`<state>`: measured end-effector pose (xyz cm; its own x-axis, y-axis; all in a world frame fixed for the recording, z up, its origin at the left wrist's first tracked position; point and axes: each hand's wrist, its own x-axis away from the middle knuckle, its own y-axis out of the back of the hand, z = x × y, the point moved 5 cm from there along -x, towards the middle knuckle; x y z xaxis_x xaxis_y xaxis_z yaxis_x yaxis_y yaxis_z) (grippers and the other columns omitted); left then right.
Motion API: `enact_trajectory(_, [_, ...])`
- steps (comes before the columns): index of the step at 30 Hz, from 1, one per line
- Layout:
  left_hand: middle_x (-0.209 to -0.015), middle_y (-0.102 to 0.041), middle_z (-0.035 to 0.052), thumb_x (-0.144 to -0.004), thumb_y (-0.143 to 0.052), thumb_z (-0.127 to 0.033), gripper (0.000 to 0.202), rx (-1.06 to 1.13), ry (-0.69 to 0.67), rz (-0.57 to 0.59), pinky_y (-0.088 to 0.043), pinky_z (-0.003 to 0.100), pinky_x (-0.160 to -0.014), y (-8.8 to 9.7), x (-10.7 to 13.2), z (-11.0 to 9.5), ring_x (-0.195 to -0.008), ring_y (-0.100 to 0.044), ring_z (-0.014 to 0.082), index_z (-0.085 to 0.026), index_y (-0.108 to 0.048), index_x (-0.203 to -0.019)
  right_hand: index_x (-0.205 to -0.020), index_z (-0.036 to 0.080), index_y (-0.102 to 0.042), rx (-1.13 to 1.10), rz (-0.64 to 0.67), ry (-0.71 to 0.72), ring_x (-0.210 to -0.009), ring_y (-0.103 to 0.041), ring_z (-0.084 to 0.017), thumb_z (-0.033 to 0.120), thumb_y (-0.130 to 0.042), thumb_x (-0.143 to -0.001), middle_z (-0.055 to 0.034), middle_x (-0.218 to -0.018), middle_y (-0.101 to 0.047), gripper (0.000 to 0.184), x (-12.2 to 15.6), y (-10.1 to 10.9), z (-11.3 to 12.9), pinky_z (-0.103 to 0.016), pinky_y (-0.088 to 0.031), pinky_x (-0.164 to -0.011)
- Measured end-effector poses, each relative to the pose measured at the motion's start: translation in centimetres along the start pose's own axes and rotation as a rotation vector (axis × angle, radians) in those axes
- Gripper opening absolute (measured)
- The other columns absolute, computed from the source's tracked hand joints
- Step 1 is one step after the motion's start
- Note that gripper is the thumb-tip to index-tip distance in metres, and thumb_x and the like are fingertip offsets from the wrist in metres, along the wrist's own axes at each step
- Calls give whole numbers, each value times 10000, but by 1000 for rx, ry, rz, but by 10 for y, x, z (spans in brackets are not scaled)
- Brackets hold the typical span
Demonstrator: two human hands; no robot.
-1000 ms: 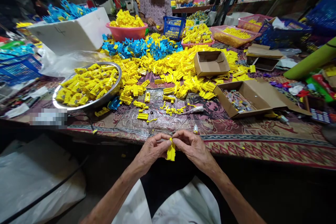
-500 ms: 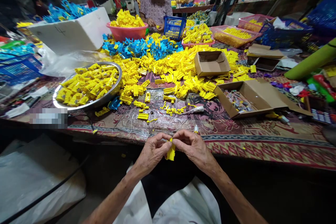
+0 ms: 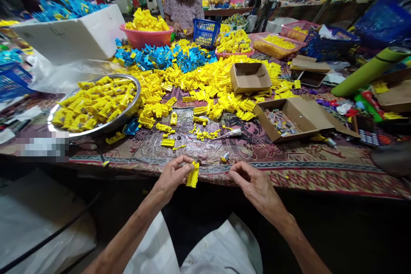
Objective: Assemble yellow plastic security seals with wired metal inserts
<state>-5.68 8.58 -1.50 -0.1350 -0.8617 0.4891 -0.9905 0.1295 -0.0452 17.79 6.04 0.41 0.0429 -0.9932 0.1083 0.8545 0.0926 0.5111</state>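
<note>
At the near edge of the worktop point(image 3: 128, 150): one yellow plastic part point(image 3: 192, 175) held in the left hand point(image 3: 170, 180).
Left fingers pinch the part's upper end; right hand point(image 3: 261, 188) is apart from it, fingers curled, contact between thumb and forefinger cannot be told. Small motor point(image 3: 225, 157) lies on the worktop, near the right hand. Metal bowl point(image 3: 123, 118) stands left; open cardboard box point(image 3: 311, 115) right.

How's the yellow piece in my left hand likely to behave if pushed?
The yellow piece is probably stiff, jutting straight from the left hand. It's likely light, pinched at one end only. Its angular shape suggests sliding rather than rolling.
</note>
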Motion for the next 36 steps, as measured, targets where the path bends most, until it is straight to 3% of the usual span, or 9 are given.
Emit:
enact_trajectory(8, [-819,-706,33,-772,-700,-411,297,110,49,94,-507,224,-637,5,9,5,-687,-653,133,-193,-602,-949,-805,236,-609,-12,111,61,-629,-576,-160,260,-510,-908,19,-687,-627,144,-3,-24,17,-277,-388,-608])
enact_trajectory(14, [-815,-702,26,-806,-681,-405,278,93,61,101,-510,217,-651,0,10,8,-712,-656,130,-204,-578,-969,-831,221,-605,146,-81,63,-752,-608,-178,276,-531,-903,-7,-827,-671,117,-3,3,10,-292,-400,-697])
enact_trajectory(18, [-801,-686,8,-812,-680,-394,258,91,40,123,-495,194,-639,-7,10,6,-685,-632,106,-202,-581,-953,-823,222,-605,269,-10,143,-730,-593,-167,228,-516,-918,5,-810,-651,131,-2,-5,11,-288,-383,-676])
enact_trajectory(23, [-819,-700,22,-815,-680,-396,277,97,32,123,-496,205,-651,-7,11,5,-699,-642,117,-208,-576,-990,-906,210,-596,293,-122,275,-831,-606,-184,177,-514,-925,-32,-909,-650,90,-13,-3,21,-290,-414,-751])
enact_trajectory(26, [-810,-696,21,-807,-686,-394,280,102,33,114,-498,210,-652,-7,12,4,-700,-644,121,-207,-575,-982,-920,208,-590,328,-99,330,-833,-605,-184,167,-514,-933,-38,-922,-645,88,-18,-2,26,-288,-421,-762])
enact_trajectory(30, [-785,-682,8,-790,-702,-396,289,118,37,115,-499,211,-647,-10,11,5,-697,-642,122,-209,-576,-969,-944,216,-605,463,-19,350,-816,-614,-183,173,-530,-939,-31,-907,-641,86,-17,-14,27,-280,-409,-726])
enact_trajectory(36, [-807,-681,21,-790,-701,-417,296,111,27,126,-509,232,-670,-10,8,10,-724,-647,135,-207,-582,-961,-956,221,-620,736,-23,326,-716,-597,-167,222,-503,-971,-28,-904,-626,118,-25,-32,25,-293,-327,-590])
